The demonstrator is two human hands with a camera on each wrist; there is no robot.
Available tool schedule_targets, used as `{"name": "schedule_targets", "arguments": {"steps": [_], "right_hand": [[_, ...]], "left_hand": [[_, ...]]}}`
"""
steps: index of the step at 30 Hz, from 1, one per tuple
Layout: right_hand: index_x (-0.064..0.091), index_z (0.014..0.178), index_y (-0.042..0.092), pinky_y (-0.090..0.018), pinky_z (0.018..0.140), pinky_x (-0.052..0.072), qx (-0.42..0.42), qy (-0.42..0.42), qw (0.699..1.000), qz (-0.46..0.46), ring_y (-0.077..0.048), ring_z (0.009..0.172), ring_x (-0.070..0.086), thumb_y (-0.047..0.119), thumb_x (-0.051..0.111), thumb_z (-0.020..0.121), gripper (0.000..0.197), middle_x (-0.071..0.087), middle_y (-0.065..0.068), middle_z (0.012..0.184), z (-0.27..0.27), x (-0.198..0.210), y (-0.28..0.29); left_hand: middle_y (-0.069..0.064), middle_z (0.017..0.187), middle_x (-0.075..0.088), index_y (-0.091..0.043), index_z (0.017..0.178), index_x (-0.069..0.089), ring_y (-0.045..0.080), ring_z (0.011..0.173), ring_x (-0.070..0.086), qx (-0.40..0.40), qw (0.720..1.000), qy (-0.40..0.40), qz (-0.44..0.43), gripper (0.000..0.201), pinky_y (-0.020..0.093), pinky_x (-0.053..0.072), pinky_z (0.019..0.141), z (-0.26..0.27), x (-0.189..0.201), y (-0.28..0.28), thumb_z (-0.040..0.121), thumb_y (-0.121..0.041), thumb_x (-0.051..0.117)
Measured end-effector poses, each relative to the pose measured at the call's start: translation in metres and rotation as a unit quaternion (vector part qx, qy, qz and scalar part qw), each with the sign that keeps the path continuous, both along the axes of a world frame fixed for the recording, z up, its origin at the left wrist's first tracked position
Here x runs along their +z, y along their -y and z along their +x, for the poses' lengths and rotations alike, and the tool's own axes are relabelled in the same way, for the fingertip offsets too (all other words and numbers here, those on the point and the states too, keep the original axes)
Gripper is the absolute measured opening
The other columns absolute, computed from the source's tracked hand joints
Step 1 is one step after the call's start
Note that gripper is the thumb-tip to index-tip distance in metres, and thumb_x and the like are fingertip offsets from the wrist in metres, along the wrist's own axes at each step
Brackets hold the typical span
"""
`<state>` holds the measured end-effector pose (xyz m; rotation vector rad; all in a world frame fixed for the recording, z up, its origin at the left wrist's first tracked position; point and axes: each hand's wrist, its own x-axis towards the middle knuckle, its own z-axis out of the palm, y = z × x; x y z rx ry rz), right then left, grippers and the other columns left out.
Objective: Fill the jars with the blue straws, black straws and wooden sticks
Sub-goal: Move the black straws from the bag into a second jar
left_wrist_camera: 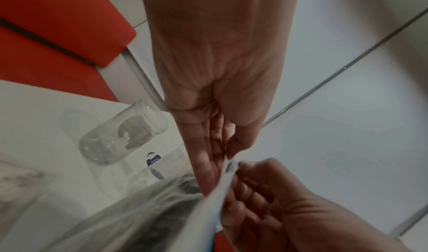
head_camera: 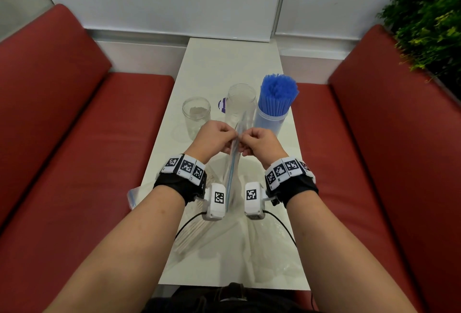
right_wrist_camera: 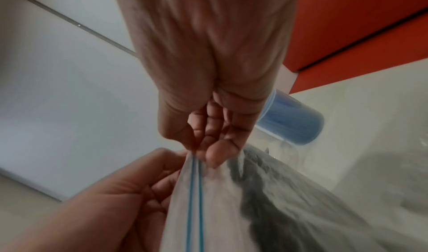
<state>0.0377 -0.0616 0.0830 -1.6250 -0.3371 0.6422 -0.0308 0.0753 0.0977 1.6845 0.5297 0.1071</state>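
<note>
Left to right: an empty short jar point(head_camera: 196, 113), then a taller empty jar point(head_camera: 241, 103), then the blue straws point(head_camera: 277, 95) upright in theirs. Nearer, left hand point(head_camera: 216, 140) and right hand point(head_camera: 259, 143) pinch opposite lips of a zip bag point(head_camera: 233, 170) – black straws point(right_wrist_camera: 273, 201) inside, its seal running near-to-far between the fingertips.

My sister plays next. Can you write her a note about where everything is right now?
Left hand and right hand each pinch the top edge of a zip bag with dark contents.
Blue straws are already in the right jar.
The short jar and the tall jar hold none yet.
Wooden sticks lie bagged near you.
Next: open the bag.
</note>
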Motion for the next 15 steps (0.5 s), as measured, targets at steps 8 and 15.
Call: {"name": "schedule_targets", "arguments": {"steps": [8,15], "right_hand": [[0.057,0.084,0.001,-0.029,0.064,0.045,-0.055,-0.162,0.975,0.14,-0.022,0.066,0.054,-0.006,0.044,0.094,0.018,0.056,-0.017,0.077,-0.007,-0.011,-0.003],[0.051,0.08,0.004,-0.031,0.061,0.059,-0.194,-0.312,0.89,0.269,-0.021,0.059,0.069,0.0,0.044,0.095,0.017,0.064,-0.01,0.065,0.006,-0.032,0.024]], "left_hand": [[0.025,0.083,0.07,0.015,0.096,0.063,0.031,0.072,0.07,0.034,0.966,0.023,-0.254,0.02,0.039,0.06,0.074,0.002,-0.01,0.009,0.092,0.0,0.051],[0.015,0.077,0.063,0.002,0.085,0.053,0.022,0.072,0.061,0.24,0.805,0.012,-0.543,0.025,0.037,0.053,0.074,-0.011,-0.032,-0.023,0.098,0.002,0.031]]}}
